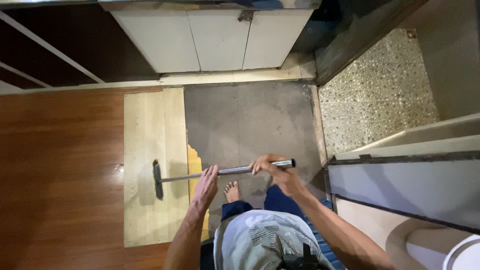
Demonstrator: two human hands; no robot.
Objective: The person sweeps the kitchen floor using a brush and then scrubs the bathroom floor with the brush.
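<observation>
Single view, head-worn camera, pointing almost straight down over wearer's own torso and bare foot (231, 190). Frame top lies ahead of wearer: white cabinet doors (215, 37) there. Floor well below lens; both forearms enter from bottom edge, near camera. Wide lens, edges probably bent a little. Left side takes in wooden floor (60, 165), right side speckled tiles (370, 95). No second view, nothing shared.
</observation>
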